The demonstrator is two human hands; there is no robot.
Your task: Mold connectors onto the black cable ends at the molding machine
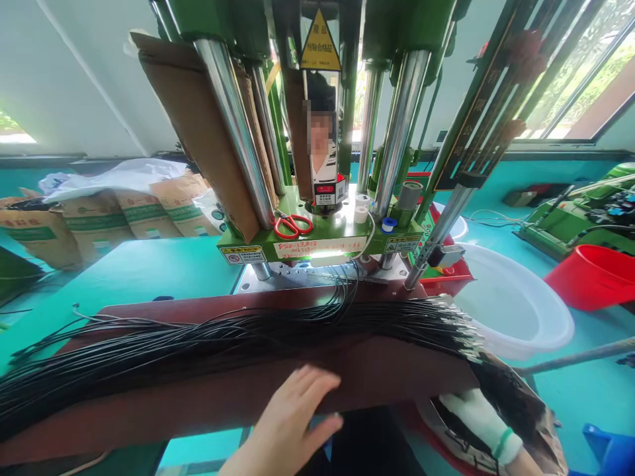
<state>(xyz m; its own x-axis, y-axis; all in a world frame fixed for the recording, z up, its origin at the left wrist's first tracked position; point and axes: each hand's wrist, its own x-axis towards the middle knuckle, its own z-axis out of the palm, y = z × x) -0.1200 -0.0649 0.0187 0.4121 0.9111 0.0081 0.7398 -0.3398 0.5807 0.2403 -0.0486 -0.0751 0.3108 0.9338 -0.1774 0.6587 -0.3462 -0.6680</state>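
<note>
My left hand (292, 423), bare, is raised over the front edge of the brown board (387, 370). Its fingers are stretched out with the thumb apart, and nothing is in it. On the board lies a long bundle of black cables (188, 344), whose silvery ends (466, 334) fan out at the right. Several cables run up from the bundle into the green press (342, 228). My right hand (479, 423), in a white glove with a green cuff, is low at the right, over a red-rimmed container (446, 449). Its fingertips are not clear.
Red-handled scissors (294, 226) and a blue-and-white spool (389, 225) lie on the press's ledge. A wide white basin (516, 297) and a red bucket (595, 274) stand at the right. Paper sacks (143, 208) line the left wall. Brown paper (538, 403) hangs beside my right hand.
</note>
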